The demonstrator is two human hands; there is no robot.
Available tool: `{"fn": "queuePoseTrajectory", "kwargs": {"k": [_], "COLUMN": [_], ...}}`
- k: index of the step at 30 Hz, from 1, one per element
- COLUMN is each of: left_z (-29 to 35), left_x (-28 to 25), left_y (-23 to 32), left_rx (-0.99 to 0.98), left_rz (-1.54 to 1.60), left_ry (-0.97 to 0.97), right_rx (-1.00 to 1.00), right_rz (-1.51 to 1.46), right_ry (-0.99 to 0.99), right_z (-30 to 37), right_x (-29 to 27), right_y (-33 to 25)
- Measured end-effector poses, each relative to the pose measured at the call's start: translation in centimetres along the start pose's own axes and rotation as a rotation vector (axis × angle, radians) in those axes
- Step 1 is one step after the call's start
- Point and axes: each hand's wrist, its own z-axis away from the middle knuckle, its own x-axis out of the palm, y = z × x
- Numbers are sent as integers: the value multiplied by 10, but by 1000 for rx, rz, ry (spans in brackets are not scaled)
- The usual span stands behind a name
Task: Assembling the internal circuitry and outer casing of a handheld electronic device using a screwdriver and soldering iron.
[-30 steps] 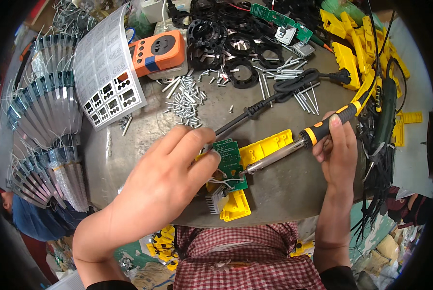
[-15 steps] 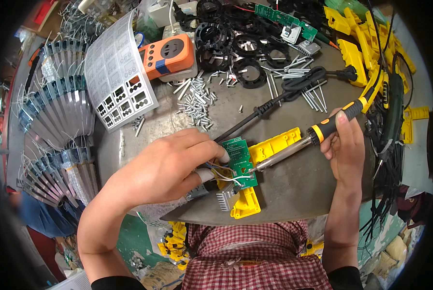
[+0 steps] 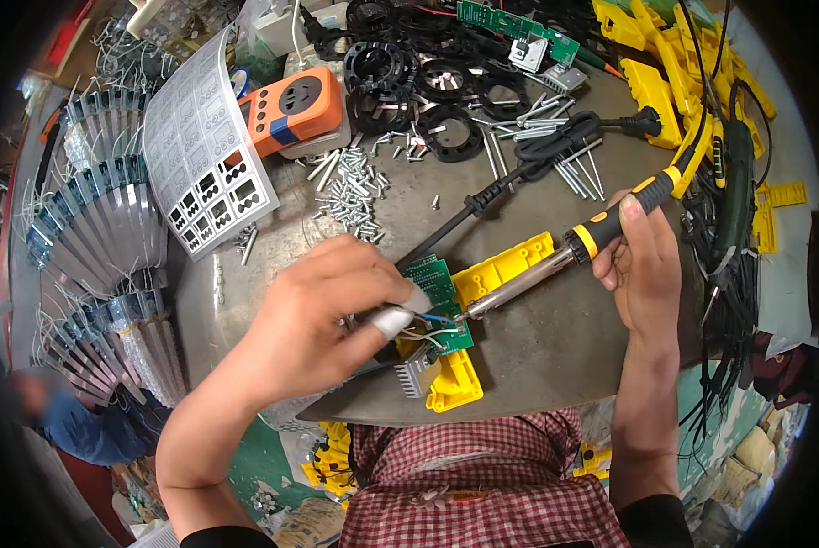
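Note:
My left hand (image 3: 322, 315), with white coverings on its thumb and a fingertip, is closed on a thin blue wire (image 3: 437, 318) above a green circuit board (image 3: 438, 281). My right hand (image 3: 642, 247) grips the black and yellow handle of a soldering iron (image 3: 601, 230). The iron's tip touches or nearly touches the board beside the wire's end. White wires (image 3: 423, 335) also run to the board. Under it lies a yellow plastic housing (image 3: 510, 265), and a finned metal heat sink (image 3: 416, 374) sits at its near edge. My left fingers hide part of the board and wires.
A black power cord (image 3: 473, 205) runs behind the board. Loose screws (image 3: 354, 192), black rings (image 3: 450, 132) and an orange socket device (image 3: 295, 105) lie farther back. A printed sheet (image 3: 213, 146) and fanned parts (image 3: 108, 210) are left; yellow housings (image 3: 656, 96) and cables (image 3: 729, 320) right.
My left fingers have shifted across the board toward the iron's tip, and the blue wire now shows between them and the tip. The soldering iron stays over the board; the whole view has shifted slightly.

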Motion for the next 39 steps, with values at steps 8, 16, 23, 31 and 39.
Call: {"fn": "queuePoseTrajectory", "kwargs": {"k": [8,16,23,31,39], "left_z": [-5,-10,-11,-10,-9], "left_x": [15,21,22,26,28], "left_y": [4,7,8,9,10], "left_rx": [-16,-38,20,43,65], "left_rz": [-161,-274,-312,-321,-334], "left_ry": [52,2,-2,31,29], "right_rx": [-8,-18,-21,-39,-34], "right_rz": [-8,-39,-74,-27,-34], "right_ry": [14,-1,-14,-1,-18], "right_z": [1,3,4,4,6], "right_x": [-3,-5,-4,-5,-10], "right_y": [0,1,0,1,-5]}}
